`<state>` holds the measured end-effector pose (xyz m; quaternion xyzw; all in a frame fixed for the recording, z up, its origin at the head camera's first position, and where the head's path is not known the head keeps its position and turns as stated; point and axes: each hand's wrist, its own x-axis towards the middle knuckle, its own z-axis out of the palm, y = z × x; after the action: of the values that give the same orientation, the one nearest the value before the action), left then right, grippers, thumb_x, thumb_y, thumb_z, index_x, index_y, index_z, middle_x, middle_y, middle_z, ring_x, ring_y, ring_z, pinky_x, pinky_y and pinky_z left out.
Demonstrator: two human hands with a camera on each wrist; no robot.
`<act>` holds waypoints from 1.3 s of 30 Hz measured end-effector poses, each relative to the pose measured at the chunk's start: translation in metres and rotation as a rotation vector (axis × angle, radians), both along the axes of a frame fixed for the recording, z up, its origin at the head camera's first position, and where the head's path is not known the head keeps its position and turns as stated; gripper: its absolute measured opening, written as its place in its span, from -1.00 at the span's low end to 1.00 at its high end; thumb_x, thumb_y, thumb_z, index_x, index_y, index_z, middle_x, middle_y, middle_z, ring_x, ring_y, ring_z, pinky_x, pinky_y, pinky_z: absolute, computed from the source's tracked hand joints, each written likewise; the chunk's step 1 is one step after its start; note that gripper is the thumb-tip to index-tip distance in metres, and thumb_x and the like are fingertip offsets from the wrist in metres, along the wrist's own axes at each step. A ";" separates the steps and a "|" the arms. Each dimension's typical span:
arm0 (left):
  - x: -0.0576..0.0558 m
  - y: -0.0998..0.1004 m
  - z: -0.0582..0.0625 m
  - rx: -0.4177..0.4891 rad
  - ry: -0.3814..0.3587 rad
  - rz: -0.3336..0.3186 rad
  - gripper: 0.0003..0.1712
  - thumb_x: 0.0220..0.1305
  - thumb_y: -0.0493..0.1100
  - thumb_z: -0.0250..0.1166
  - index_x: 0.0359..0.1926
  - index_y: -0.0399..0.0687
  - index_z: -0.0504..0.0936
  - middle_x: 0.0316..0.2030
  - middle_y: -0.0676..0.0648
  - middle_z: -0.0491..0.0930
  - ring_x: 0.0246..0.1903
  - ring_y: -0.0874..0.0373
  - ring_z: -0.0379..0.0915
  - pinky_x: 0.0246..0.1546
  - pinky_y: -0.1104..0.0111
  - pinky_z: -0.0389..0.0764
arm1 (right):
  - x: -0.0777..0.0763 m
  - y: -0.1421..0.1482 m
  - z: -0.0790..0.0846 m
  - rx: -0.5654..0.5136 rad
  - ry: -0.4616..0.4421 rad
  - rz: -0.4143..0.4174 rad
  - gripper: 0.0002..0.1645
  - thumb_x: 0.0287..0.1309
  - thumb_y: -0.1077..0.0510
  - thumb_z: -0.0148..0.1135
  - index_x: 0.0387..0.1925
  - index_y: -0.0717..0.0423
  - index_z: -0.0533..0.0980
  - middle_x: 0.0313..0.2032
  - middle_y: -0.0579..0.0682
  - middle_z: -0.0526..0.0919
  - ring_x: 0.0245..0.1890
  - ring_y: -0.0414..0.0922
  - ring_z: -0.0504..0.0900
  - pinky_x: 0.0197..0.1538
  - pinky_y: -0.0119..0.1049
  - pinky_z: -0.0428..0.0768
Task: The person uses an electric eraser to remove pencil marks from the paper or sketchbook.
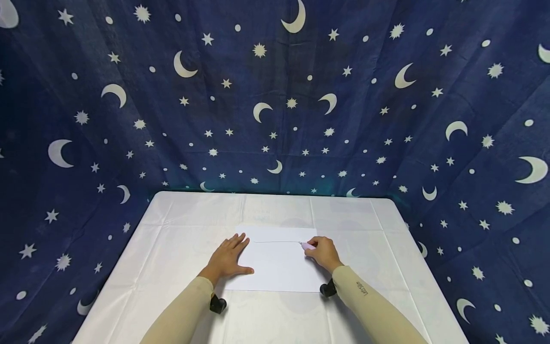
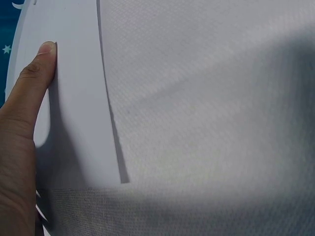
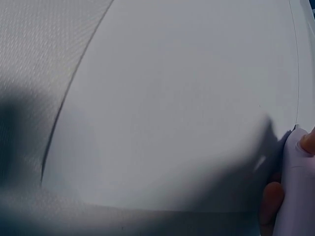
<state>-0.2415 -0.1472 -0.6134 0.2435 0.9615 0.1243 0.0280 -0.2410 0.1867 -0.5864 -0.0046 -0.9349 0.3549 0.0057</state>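
A sheet of white paper [image 1: 279,270] lies flat on the white-covered table. My left hand [image 1: 228,257] rests on the paper's left side with its fingers spread, and the left wrist view shows the thumb [image 2: 42,66] extended on the sheet. Near the right edge, my right hand [image 1: 325,253] grips a thick lilac pen [image 3: 298,191] between thumb and fingers. Its dark tip touches the paper at the right end of a thin, nearly straight line [image 1: 275,241]. That line runs across the sheet's upper part. Part of the pen is hidden behind my fingers.
The white tablecloth [image 1: 172,267] has fold creases and spreads around the paper. A dark blue curtain [image 1: 275,62] with moons and stars hangs behind the table and along both sides. Dark wrist cameras [image 1: 217,304] sit under both wrists, over the tabletop.
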 end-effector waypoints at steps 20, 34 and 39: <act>-0.002 0.000 -0.004 -0.046 -0.009 0.022 0.27 -0.35 0.70 -0.04 0.36 0.09 0.10 0.36 0.03 -0.07 0.33 0.07 -0.23 0.27 0.13 -0.12 | 0.000 -0.003 0.001 0.003 0.004 0.004 -0.77 -0.26 0.18 0.40 -0.43 0.14 0.61 -0.50 -0.08 0.58 -0.46 -0.16 0.48 -0.29 -0.23 0.50; -0.002 0.000 -0.003 -0.047 -0.001 0.022 0.26 -0.35 0.69 -0.03 0.36 0.11 0.10 0.36 0.04 -0.06 0.33 0.08 -0.23 0.27 0.12 -0.11 | 0.000 -0.006 0.001 -0.008 0.004 0.006 -0.77 -0.28 0.20 0.40 -0.43 0.14 0.61 -0.52 -0.10 0.58 -0.47 -0.17 0.48 -0.32 -0.24 0.49; -0.002 0.000 -0.003 -0.055 -0.020 0.020 0.27 -0.35 0.70 -0.05 0.36 0.10 0.09 0.37 0.03 -0.08 0.33 0.07 -0.24 0.27 0.12 -0.12 | -0.002 -0.008 0.000 0.007 -0.007 -0.004 -0.77 -0.29 0.18 0.40 -0.44 0.11 0.61 -0.54 -0.12 0.56 -0.47 -0.18 0.48 -0.33 -0.27 0.48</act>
<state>-0.2433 -0.1470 -0.6161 0.2318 0.9666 0.1005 0.0429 -0.2425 0.1791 -0.5869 -0.0075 -0.9362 0.3514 0.0032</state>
